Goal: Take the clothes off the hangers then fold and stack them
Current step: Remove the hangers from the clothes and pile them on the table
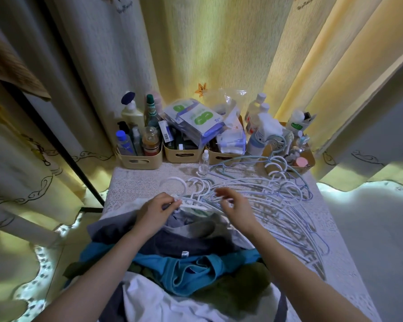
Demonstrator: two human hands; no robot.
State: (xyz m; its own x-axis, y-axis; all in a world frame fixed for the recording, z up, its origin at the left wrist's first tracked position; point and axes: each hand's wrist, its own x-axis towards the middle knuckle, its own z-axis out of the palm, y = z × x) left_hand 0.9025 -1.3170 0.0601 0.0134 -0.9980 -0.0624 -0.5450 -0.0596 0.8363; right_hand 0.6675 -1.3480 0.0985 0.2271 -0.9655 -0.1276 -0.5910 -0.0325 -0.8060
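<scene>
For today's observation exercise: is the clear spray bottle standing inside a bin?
No, the spray bottle stands on the table, in front of the bins, not inside one.

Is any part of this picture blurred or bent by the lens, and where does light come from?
Head view: the right hand is motion-blurred at the fingers, while the left hand pinching a white hanger is sharper; the curtains bow at the edges from the wide lens; light glows through them, leaving the clothes pile dim.
</scene>
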